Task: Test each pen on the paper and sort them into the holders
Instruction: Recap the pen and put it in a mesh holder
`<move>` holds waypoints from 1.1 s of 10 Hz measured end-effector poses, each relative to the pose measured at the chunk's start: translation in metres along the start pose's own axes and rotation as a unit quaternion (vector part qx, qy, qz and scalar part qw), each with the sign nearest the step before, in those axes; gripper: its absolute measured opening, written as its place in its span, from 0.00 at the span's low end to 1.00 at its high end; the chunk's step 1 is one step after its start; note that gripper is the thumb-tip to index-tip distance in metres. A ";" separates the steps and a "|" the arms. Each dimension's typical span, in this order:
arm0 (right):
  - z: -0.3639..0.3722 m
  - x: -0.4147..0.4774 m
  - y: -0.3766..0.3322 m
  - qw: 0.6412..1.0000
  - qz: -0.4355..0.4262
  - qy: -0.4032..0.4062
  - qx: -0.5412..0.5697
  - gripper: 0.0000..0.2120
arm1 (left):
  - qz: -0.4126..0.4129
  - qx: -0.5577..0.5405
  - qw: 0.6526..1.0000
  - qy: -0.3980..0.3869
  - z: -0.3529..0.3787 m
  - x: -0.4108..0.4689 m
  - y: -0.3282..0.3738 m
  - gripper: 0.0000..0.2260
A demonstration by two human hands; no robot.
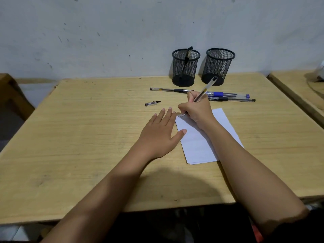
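Pen under test: a clear pen (205, 89) stood tilted just right of the frame's centre, its tip down at the upper left corner of the paper (198, 142), where a small scribble showed.
Right hand: the right hand (196, 111) pinched that pen low on the barrel, fingers curled round it in a writing grip.
Left hand: the left hand (159, 132) lay flat on the table (87, 137) at mid-frame, fingers straight and slightly spread, thumb tip on the paper's left edge, apparently steadying the sheet.
Already sorted: one dark pen (188, 53) leaned inside the holder with a pen (185, 71), upper centre-right of the frame by the wall.
Second holder: the second holder (218, 67), just to the right of the first, showed no pen through its mesh or above its rim.
Still waiting: three capped pens lay between the holders and the paper: a black-grip pen (171, 89) to the left of the writing hand, then a blue pen (228, 94) and a black pen (231, 99) side by side to its right.
Loose cap: a cap (152, 103) lay alone above the left hand, probably belonging to the pen in use.
Progress: early, by my reading: one pen placed, one being tested, three untouched.
Left to do: judge the mark, recap, drop the pen in a holder, then repeat for the three.
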State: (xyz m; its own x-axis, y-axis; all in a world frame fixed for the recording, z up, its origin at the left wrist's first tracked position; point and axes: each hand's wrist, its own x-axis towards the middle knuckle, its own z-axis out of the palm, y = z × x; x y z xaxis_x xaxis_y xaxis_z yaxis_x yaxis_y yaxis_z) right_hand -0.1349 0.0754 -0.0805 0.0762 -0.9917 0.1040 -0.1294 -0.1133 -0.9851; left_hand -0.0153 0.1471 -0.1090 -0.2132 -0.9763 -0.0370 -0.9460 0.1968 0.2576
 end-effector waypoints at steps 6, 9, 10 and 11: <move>0.000 0.006 0.008 1.000 0.010 0.015 -0.009 0.17 | -0.003 0.001 1.000 0.003 0.000 0.001 0.000 0.30; 0.000 0.009 -0.002 1.000 0.005 0.015 -0.019 0.17 | -0.004 0.004 1.000 0.017 -0.008 0.000 0.001 0.30; -0.003 0.010 -0.008 0.999 -0.003 0.028 -0.023 0.16 | -0.002 0.003 1.000 0.025 -0.014 0.002 0.003 0.30; -0.004 0.011 -0.013 0.999 -0.022 0.044 -0.012 0.17 | 0.005 0.000 0.999 0.036 -0.018 0.003 0.003 0.30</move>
State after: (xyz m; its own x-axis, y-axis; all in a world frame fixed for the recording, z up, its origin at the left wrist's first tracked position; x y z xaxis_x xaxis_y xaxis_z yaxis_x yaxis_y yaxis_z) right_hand -0.1366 0.0655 -0.0657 -0.0039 -0.9872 0.1596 -0.1506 -0.1572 -0.9760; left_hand -0.0147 0.1427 -0.0910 -0.2047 -0.9782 0.0349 -0.9438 0.2067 0.2579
